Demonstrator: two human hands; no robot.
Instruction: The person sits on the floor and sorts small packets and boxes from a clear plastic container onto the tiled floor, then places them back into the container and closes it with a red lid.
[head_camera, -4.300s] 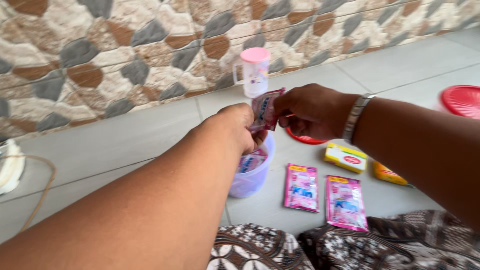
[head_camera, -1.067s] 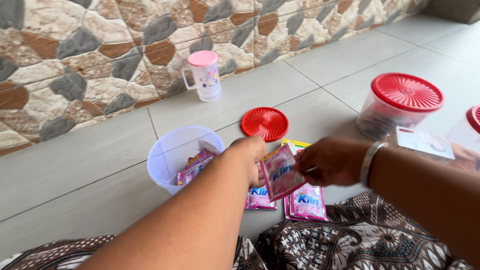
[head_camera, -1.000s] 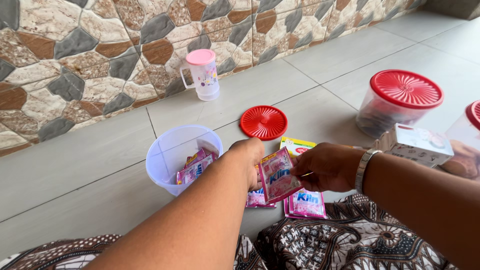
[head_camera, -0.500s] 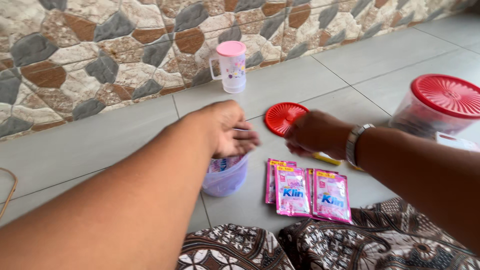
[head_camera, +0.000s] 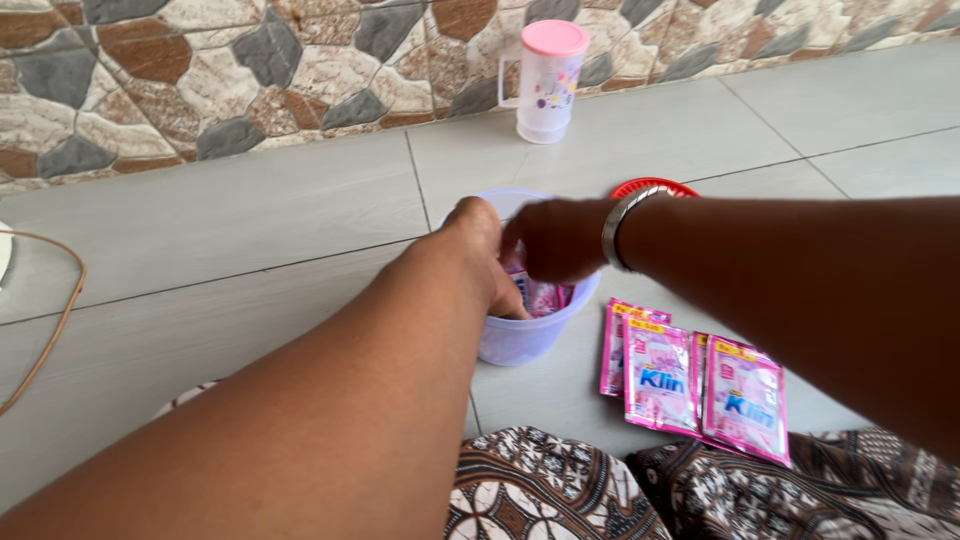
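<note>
Hands meet over our clear tub (head_camera: 525, 340): left hand (head_camera: 478, 255) and right hand (head_camera: 555, 238), fingers curled among pink sachets (head_camera: 540, 295); grip unclear.

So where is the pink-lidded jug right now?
In the head view, the pink-lidded jug stands upright at top centre, against the stone-pattern wall, beyond the clear tub.

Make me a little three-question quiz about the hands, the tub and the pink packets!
1. True or false: both hands reach into the clear tub.
2. Which lid is pink: A the jug's, B the red lid's?
3. Where do the pink packets outside the tub lie?

Key: 1 true: left hand and right hand meet over it. 2 A. 3 On the floor, right of the tub.
</note>
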